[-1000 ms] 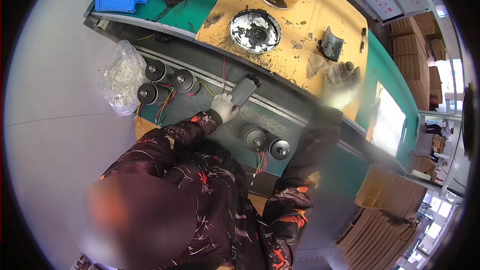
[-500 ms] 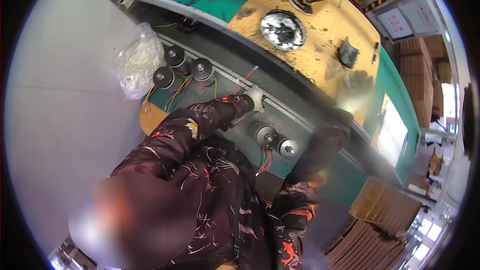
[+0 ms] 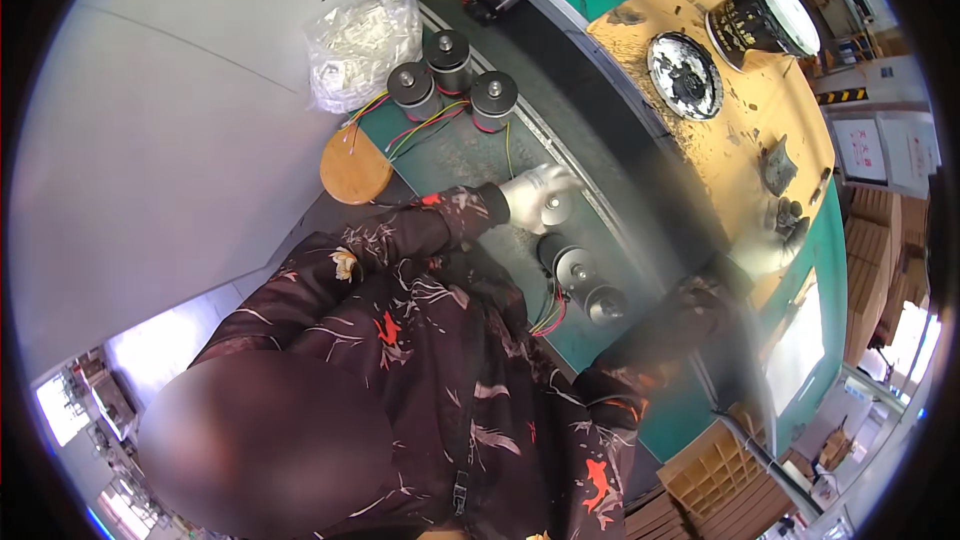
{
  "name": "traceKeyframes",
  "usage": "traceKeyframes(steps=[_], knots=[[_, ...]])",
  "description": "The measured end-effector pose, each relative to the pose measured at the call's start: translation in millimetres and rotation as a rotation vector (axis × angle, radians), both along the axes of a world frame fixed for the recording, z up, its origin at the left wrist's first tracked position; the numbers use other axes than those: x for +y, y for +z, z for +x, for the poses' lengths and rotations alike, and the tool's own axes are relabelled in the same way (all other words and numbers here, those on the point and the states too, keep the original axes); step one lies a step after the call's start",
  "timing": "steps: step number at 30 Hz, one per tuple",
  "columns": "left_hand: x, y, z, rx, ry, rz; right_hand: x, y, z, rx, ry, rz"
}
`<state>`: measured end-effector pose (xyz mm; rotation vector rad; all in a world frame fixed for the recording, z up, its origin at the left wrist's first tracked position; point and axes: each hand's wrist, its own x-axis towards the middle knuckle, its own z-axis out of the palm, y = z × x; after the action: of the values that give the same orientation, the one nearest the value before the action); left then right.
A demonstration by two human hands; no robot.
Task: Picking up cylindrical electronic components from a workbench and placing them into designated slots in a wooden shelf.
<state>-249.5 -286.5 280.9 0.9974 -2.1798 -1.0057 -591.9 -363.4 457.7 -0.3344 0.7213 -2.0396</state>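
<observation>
1. Near the middle of the frame, the left hand [image 3: 530,196] has its fingers wrapped around a motor [image 3: 555,206], its shaft end facing the camera.
2. At the right of the frame, the right hand [image 3: 768,240] is near a dark curved scraper [image 3: 779,168]; its grip looks half-curled, but whether it pinches anything I cannot tell.
3. On the tabletop [image 3: 445,155], three motors [image 3: 449,72] stand at upper centre, two others [image 3: 577,268] right of centre.
4. Work on the held motor seems under way; which others are finished cannot be told.

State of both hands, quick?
Left white-gloved hand: closed around a grey cylindrical metal motor.
Right white-gloved hand: half-curled; can't tell if holding anything.
</observation>
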Motion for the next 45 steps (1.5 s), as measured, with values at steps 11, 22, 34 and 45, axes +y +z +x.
traceKeyframes(steps=[11,22,34,45], knots=[[37,-132,45,-0.674,0.222,0.263,-2,-7,3,-0.006,0.165,-0.068],[49,-134,82,-0.83,0.098,0.57,-19,77,107,1.254,-0.13,0.094],[134,-159,190,-0.869,0.676,0.817,-45,58,127,1.463,-0.041,0.136],[130,-155,187,-0.855,0.749,0.905,112,-83,178,1.215,0.193,0.434]])
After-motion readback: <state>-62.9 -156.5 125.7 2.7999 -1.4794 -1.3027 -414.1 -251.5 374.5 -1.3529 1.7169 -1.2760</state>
